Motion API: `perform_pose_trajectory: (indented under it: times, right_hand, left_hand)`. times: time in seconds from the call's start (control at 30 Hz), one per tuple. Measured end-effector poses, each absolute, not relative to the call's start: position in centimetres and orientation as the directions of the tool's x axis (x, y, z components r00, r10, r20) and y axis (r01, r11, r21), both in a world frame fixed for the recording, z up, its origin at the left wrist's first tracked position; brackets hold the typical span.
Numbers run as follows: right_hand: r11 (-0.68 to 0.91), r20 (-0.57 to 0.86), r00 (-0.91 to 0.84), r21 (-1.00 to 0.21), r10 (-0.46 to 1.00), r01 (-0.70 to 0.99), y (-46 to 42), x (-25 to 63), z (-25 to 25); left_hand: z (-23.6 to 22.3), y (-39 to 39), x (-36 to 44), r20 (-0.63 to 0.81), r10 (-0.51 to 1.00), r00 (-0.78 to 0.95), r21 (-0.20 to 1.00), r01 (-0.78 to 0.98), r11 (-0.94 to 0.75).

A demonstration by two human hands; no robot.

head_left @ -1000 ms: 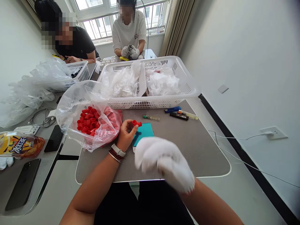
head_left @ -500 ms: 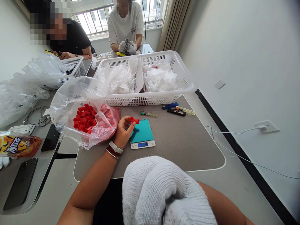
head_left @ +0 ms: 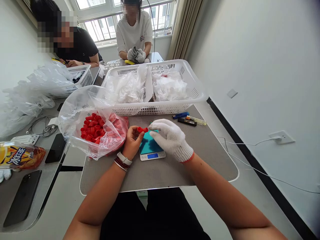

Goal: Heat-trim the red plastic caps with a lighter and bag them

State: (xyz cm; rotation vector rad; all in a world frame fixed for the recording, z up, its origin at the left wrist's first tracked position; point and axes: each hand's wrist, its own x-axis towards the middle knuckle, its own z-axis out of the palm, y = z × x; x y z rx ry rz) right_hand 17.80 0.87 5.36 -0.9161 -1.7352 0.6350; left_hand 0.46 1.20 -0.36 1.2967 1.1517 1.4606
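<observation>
A red plastic cap [head_left: 142, 129] is pinched between the fingertips of the bare left hand [head_left: 132, 142], at the edge of a digital scale [head_left: 152, 155]. The white-gloved right hand [head_left: 171, 138] is held partly open just beside the cap, grasping nothing.

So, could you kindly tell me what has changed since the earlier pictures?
The gloved right hand has come forward and down to the red cap, over the scale. The bare left hand still holds that cap; the bag of red caps and white basket stayed put.
</observation>
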Motion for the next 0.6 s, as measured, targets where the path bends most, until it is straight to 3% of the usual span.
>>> perform_pose_trajectory:
  times: [0.07, 0.17, 0.23, 0.37, 0.47, 0.6]
  right_hand:
    - [0.468, 0.446, -0.145, -0.861, 0.883, 0.199, 1.8, 18.4, 3.5]
    - [0.201, 0.207, -0.131, -0.978, 0.969, -0.062, 2.0, 18.5, 2.1]
    - [0.059, 0.099, -0.17, -0.972, 0.98, -0.226, 2.0, 18.4, 1.8]
    - [-0.087, 0.016, -0.227, -0.896, 0.974, -0.435, 2.4, 18.4, 2.2]
    - [-0.124, -0.01, -0.228, -0.861, 0.974, -0.493, 2.5, 18.5, 2.8]
    - [-0.102, -0.006, -0.221, -0.899, 0.975, -0.426, 2.3, 18.4, 3.0]
  left_hand:
    - [-0.3, 1.2, 0.5, 0.202, 0.972, -0.119, 0.979, 0.007, -0.203]
    - [-0.2, 1.1, 0.5, 0.192, 0.973, -0.127, 0.981, 0.033, -0.189]
    - [0.0, 1.1, 0.5, 0.2, 0.973, -0.118, 0.98, 0.031, -0.198]
    - [0.5, 0.8, 0.4, 0.242, 0.97, -0.016, 0.97, -0.013, -0.242]
    - [0.8, 0.4, 0.5, 0.27, 0.955, 0.122, 0.963, -0.065, -0.263]
    - [0.9, 0.1, 0.8, 0.274, 0.919, 0.282, 0.962, -0.086, -0.261]
